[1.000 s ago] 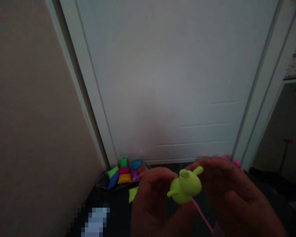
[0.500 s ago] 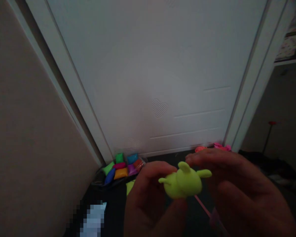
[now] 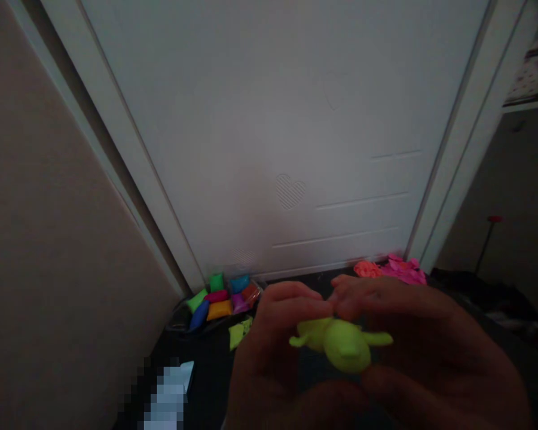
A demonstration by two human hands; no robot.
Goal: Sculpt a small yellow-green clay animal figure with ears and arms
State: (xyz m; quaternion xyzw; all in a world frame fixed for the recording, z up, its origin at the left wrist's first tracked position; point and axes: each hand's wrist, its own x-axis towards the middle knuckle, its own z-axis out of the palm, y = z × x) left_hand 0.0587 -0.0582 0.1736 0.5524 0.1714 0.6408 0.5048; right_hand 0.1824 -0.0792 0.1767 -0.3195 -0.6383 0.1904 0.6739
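Observation:
A lime-green clay figure (image 3: 343, 346) with small stubby limbs is held up in front of me, between both hands. My left hand (image 3: 269, 364) curls round its left side, fingertips over the top. My right hand (image 3: 430, 352) wraps its right side, fingertips meeting the left hand's above the figure. The room is dim. The pink stick under the figure is hidden by my hands.
A white door (image 3: 287, 131) stands straight ahead, a beige wall panel (image 3: 58, 251) to the left. On the dark floor lie several coloured clay packets (image 3: 222, 297) in a clear bag, a loose green packet (image 3: 240, 332), and pink and orange clay pieces (image 3: 394, 269).
The green figure has been turned over and lowered a little in my hands. My fingertips now close over its top, and the pink stick below it no longer shows.

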